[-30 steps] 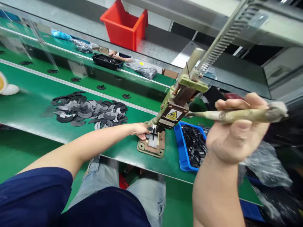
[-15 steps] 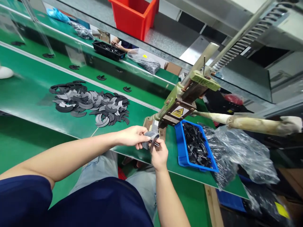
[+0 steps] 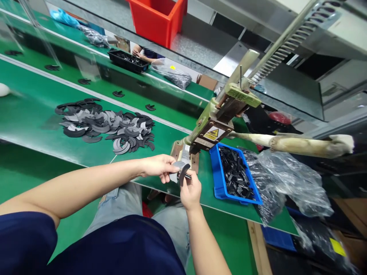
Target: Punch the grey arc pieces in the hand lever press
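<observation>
My left hand [image 3: 157, 166] and my right hand [image 3: 189, 188] meet just in front of a small hand press [image 3: 213, 124]. Both pinch a grey and black crescent-shaped part [image 3: 180, 172] between their fingertips, held above the edge of the green table [image 3: 37, 122]. The press lever [image 3: 298, 144], wrapped in pale tape, sticks out to the right with nobody holding it. The press base plate [image 3: 179, 151] lies just behind my fingers.
A heap of several grey and black crescent parts [image 3: 103, 128] lies left of the press. A blue tray of small black pieces [image 3: 233, 173] sits to its right, beside clear plastic bags [image 3: 286, 183]. Behind are a conveyor with spaced parts, a black tray [image 3: 126, 61], another person's hands [image 3: 140, 51] and a red bin [image 3: 159, 21].
My right hand let go of the press lever and came down to my left hand. The crescent part left the press base and both hands now hold it near the table edge.
</observation>
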`<move>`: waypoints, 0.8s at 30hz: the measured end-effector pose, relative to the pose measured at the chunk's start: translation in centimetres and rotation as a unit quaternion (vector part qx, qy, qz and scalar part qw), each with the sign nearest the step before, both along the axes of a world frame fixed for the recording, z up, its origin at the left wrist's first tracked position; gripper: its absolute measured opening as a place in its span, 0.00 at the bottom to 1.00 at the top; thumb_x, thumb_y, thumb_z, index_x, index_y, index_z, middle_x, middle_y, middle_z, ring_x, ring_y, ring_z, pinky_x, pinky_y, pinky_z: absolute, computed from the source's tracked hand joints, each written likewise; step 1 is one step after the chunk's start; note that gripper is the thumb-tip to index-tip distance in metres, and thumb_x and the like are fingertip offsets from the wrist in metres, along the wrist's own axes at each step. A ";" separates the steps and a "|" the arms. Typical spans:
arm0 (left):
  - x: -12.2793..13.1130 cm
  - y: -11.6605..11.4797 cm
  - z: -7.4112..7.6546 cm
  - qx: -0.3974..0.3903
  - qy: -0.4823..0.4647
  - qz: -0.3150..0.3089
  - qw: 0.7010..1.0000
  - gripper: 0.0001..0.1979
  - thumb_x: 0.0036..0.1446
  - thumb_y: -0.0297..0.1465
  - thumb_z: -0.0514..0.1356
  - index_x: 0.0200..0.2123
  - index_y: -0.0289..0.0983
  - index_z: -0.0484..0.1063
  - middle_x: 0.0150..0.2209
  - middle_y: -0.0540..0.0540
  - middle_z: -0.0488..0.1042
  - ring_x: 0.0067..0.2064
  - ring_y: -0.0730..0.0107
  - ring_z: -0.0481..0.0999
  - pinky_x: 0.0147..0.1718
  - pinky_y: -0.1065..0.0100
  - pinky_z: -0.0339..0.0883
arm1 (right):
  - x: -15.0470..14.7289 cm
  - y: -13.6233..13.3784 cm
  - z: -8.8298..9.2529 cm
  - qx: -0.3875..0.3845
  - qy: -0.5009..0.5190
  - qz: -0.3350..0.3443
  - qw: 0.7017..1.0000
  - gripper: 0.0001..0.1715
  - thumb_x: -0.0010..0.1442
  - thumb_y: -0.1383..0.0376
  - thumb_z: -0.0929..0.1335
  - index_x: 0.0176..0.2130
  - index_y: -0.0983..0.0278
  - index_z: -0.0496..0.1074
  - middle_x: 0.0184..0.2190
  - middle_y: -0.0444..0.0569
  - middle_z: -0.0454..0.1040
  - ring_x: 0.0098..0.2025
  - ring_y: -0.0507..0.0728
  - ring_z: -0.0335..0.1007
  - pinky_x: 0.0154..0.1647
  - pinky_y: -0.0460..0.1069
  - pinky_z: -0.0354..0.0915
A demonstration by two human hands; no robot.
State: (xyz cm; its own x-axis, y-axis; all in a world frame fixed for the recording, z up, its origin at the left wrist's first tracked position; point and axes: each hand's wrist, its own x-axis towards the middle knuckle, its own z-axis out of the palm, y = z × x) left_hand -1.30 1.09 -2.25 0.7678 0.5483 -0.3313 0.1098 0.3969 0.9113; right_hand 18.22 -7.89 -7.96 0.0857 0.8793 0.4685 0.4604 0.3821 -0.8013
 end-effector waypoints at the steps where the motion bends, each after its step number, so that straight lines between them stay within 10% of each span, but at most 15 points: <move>1: -0.1 0.1 0.0 0.030 0.012 0.004 0.999 0.25 0.52 0.50 0.73 0.34 0.37 0.70 0.23 0.50 0.76 0.22 0.71 0.76 0.23 0.72 0.68 | 0.5 0.0 0.2 0.003 -0.025 0.007 1.000 0.10 0.67 0.60 0.67 0.46 0.61 0.74 0.37 0.49 0.80 0.38 0.54 0.77 0.42 0.51 0.74; 6: -0.2 -1.1 1.3 0.355 0.087 0.135 0.921 0.17 0.56 0.46 0.70 0.36 0.40 0.74 0.34 0.48 0.76 0.33 0.69 0.74 0.32 0.69 0.67 | 2.0 0.0 0.9 0.035 -0.124 0.032 0.991 0.08 0.66 0.62 0.67 0.43 0.60 0.77 0.38 0.51 0.80 0.40 0.56 0.76 0.44 0.53 0.73; 9: 0.2 -1.9 1.5 0.482 0.121 0.105 0.861 0.14 0.60 0.43 0.67 0.30 0.40 0.72 0.32 0.49 0.72 0.35 0.68 0.69 0.33 0.68 0.61 | 2.1 0.2 1.0 0.053 -0.157 0.041 0.985 0.08 0.66 0.63 0.67 0.42 0.60 0.77 0.37 0.51 0.80 0.38 0.56 0.76 0.43 0.53 0.73; 15: 0.9 -1.8 -0.3 0.330 0.113 0.161 0.923 0.19 0.56 0.46 0.69 0.36 0.40 0.69 0.29 0.53 0.69 0.29 0.72 0.65 0.28 0.70 0.57 | 2.4 0.0 1.4 0.081 -0.179 0.056 0.979 0.11 0.66 0.65 0.68 0.47 0.59 0.76 0.40 0.52 0.81 0.42 0.57 0.78 0.44 0.55 0.75; 19: 0.4 -1.7 -1.0 0.155 0.007 0.057 0.986 0.24 0.56 0.53 0.67 0.41 0.39 0.72 0.31 0.49 0.75 0.27 0.70 0.73 0.26 0.69 0.65 | 2.9 -0.3 1.4 0.087 -0.180 0.051 0.978 0.16 0.65 0.67 0.69 0.52 0.59 0.75 0.44 0.52 0.82 0.47 0.57 0.80 0.49 0.55 0.77; 24: -2.5 3.1 -2.6 0.289 0.125 0.137 0.939 0.17 0.62 0.48 0.63 0.40 0.40 0.74 0.29 0.49 0.77 0.28 0.66 0.78 0.27 0.69 0.68 | 4.3 -2.2 0.5 0.078 -0.172 -0.008 0.982 0.26 0.65 0.68 0.69 0.61 0.60 0.70 0.53 0.56 0.78 0.57 0.60 0.77 0.57 0.59 0.77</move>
